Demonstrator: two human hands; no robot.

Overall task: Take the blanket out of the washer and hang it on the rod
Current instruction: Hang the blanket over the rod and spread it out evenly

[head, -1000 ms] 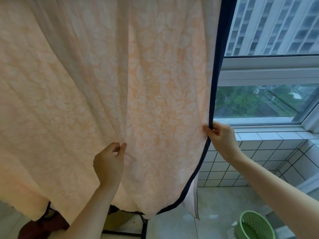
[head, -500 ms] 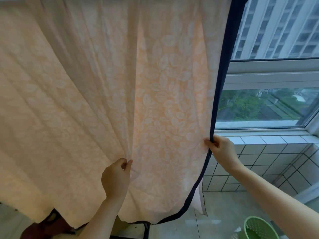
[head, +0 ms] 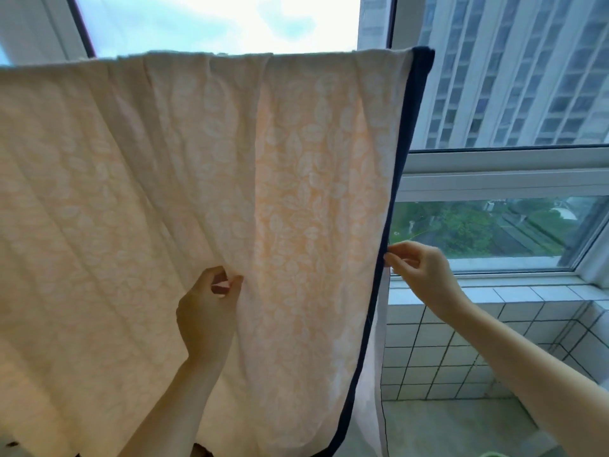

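1. Tiled wall [head: 445, 341] and wide window [head: 494, 179] behind and to the right of the blanket [head: 131, 192]; towers and trees outside.
2. Nearest, before the blanket's lower middle: left grip [head: 207, 311], thumb and fingers pinching a fold of cloth.
3. At the blanket's right edge: right grip [head: 418, 268], fingertips closed on the navy border [head: 395, 192].
4. Farther up: blanket's top folded over a straight line, presumably the rod, hidden under the cloth.
5. Judged nearly done: out of the washer and draped; probably only smoothing and letting go left.

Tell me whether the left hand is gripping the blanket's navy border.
No, the left hand pinches the peach leaf-print middle of the blanket, while the right hand holds its navy border.
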